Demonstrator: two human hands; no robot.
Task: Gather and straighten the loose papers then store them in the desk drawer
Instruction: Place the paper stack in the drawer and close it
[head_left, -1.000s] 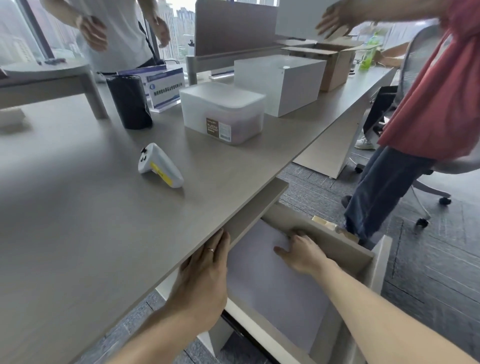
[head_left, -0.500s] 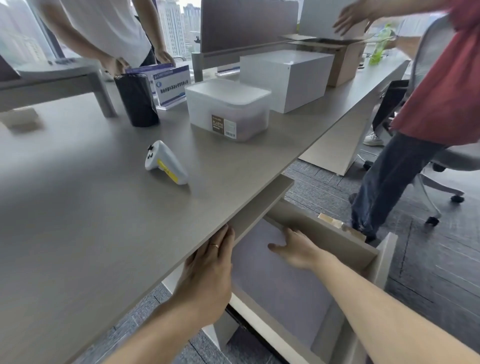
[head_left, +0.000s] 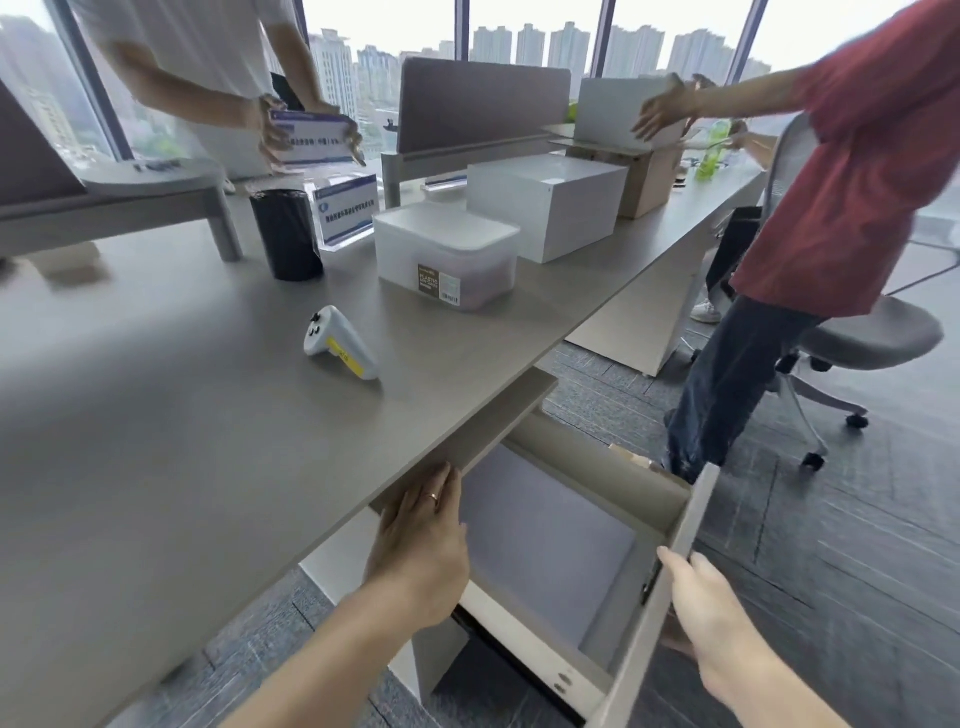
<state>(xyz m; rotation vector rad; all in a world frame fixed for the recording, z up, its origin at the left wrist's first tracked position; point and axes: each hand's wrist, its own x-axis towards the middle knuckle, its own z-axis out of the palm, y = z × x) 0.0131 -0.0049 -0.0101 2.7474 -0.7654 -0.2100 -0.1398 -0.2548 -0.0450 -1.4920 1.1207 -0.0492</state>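
Observation:
The desk drawer (head_left: 597, 470) stands pulled out under the grey desk (head_left: 182, 441). A pale sheet of paper (head_left: 545, 545) lies flat on its bottom; whether it is a stack I cannot tell. My left hand (head_left: 421, 551) rests flat against the desk's front edge above the drawer, fingers extended, holding nothing. My right hand (head_left: 711, 618) grips the drawer front panel (head_left: 670, 597) from outside, fingers over its top edge.
On the desk are a white controller (head_left: 340, 345), a lidded plastic box (head_left: 447, 254), a white box (head_left: 545, 202), a black cylinder (head_left: 285, 234) and a cardboard box (head_left: 644, 171). A person in red (head_left: 831, 182) stands by a chair (head_left: 872, 332) right of the drawer.
My right hand has come out of the drawer, off the paper, and taken hold of the drawer front. My left hand stays on the desk edge. The view has tilted up.

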